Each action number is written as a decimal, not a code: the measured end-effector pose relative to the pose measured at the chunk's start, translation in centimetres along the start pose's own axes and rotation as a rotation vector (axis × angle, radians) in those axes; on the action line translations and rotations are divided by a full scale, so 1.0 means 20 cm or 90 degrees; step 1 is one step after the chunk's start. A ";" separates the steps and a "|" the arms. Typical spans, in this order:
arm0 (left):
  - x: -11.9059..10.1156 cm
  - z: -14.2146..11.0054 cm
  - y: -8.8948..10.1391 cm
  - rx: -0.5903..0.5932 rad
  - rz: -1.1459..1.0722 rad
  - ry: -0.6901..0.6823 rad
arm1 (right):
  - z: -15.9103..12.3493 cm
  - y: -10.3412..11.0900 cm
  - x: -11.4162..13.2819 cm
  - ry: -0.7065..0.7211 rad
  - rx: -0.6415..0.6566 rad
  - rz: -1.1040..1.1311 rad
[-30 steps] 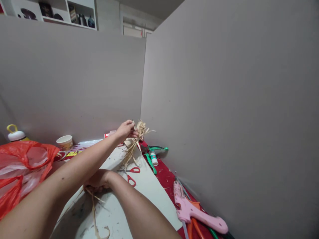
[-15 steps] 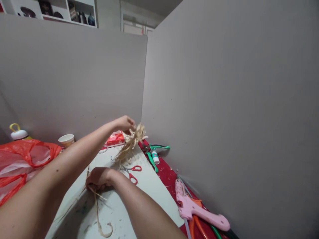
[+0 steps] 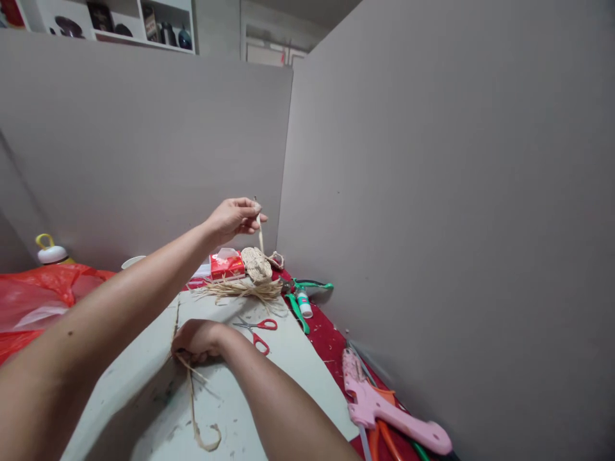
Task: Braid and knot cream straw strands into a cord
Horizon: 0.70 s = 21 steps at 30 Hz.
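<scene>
My left hand point(image 3: 234, 219) is raised over the far end of the table, thumb and fingers pinched on a single pale straw strand point(image 3: 261, 237) that hangs down. Below it a bundle of dry straw point(image 3: 245, 289) lies across the board, beside a coiled woven straw piece point(image 3: 257, 264). Low over the white board, my right hand point(image 3: 196, 339) is closed on thin straw strands point(image 3: 193, 403); one curls at its loose end on the board. The fingertips of this hand are mostly hidden. Red-handled scissors point(image 3: 259, 333) lie just right of it.
A pink glue gun point(image 3: 384, 410) and orange-handled tools lie on red cloth at the right. Green-handled pliers point(image 3: 298, 310) and a small white bottle point(image 3: 304, 305) are farther back. A red tissue pack point(image 3: 227, 264), red plastic bag point(image 3: 48, 294) and grey partitions point(image 3: 432, 192) surround the board.
My left hand has risen from the straw bundle, now with one strand in its pinch. The bundle now lies flat, showing the coiled piece behind. My right hand stays nearly in place.
</scene>
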<state>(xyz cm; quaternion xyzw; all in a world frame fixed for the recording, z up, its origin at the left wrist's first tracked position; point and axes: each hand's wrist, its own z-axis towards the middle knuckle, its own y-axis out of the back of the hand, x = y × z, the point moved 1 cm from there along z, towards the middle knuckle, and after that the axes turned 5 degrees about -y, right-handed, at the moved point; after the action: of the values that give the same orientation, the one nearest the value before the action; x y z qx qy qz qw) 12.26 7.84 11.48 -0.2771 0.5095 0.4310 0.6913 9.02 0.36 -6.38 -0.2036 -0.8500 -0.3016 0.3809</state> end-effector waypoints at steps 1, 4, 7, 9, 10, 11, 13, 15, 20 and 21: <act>0.01 -0.03 0.03 -0.010 0.021 0.013 | 0.02 0.00 -0.01 0.010 0.029 0.012; 0.06 -0.10 0.13 -0.035 0.100 0.045 | 0.06 -0.01 -0.03 0.041 0.074 0.046; 0.11 -0.18 0.21 -0.015 0.138 0.063 | 0.07 -0.01 -0.03 0.041 0.061 0.067; 0.13 -0.24 0.25 0.005 0.091 0.089 | 0.05 -0.01 -0.03 0.040 0.068 0.076; 0.14 -0.29 0.27 0.004 0.064 0.103 | 0.04 -0.01 -0.03 0.038 0.069 0.078; 0.14 -0.33 0.29 -0.002 0.045 0.118 | 0.03 -0.02 -0.03 0.037 0.066 0.083; 0.14 -0.45 0.32 -0.029 0.034 0.146 | 0.02 -0.02 -0.04 0.037 0.054 0.091; 0.15 -0.59 0.33 -0.037 0.046 0.184 | 0.03 -0.02 -0.04 0.047 0.047 0.092; 0.17 -0.94 0.31 -0.039 0.053 0.217 | 0.04 -0.03 -0.05 0.064 0.046 0.094; 0.18 -1.00 0.30 -0.039 0.056 0.222 | 0.03 -0.04 -0.05 0.076 0.046 0.104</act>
<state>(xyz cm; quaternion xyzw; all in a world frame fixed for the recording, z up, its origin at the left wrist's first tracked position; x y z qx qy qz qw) -1.91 -4.57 1.92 -0.3465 0.6197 0.4214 0.5642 8.92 0.12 -7.76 -0.2399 -0.8167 -0.2505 0.4613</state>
